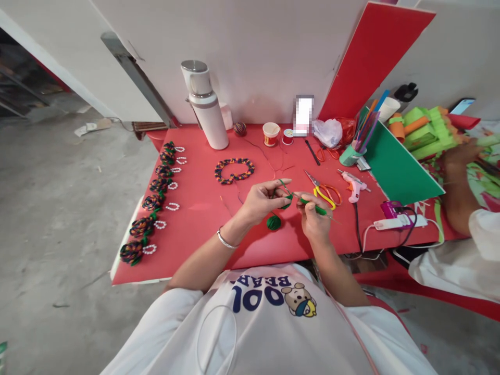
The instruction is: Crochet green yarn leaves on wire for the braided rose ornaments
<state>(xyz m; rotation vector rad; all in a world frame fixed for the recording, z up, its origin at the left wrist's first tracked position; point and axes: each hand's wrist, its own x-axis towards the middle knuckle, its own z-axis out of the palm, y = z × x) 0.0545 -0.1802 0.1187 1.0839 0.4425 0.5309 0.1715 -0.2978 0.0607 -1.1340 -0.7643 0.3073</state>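
Observation:
My left hand (262,200) pinches a small green crocheted piece (287,199), with green yarn looped over the fingers. A silver bangle sits on that wrist. My right hand (312,214) is closed around a green-handled crochet hook (312,204) whose tip meets the green piece. Both hands hover above the red table (195,208). A small green yarn ball (274,223) lies on the table just below my left hand.
A row of several multicolour crocheted flowers (150,203) with bead loops lines the table's left edge. A heart-shaped crocheted ring (233,170), white thermos (206,107), yellow scissors (322,190), glue gun (353,185) and power strip (394,223) lie around. Another person's arm (457,182) works at right.

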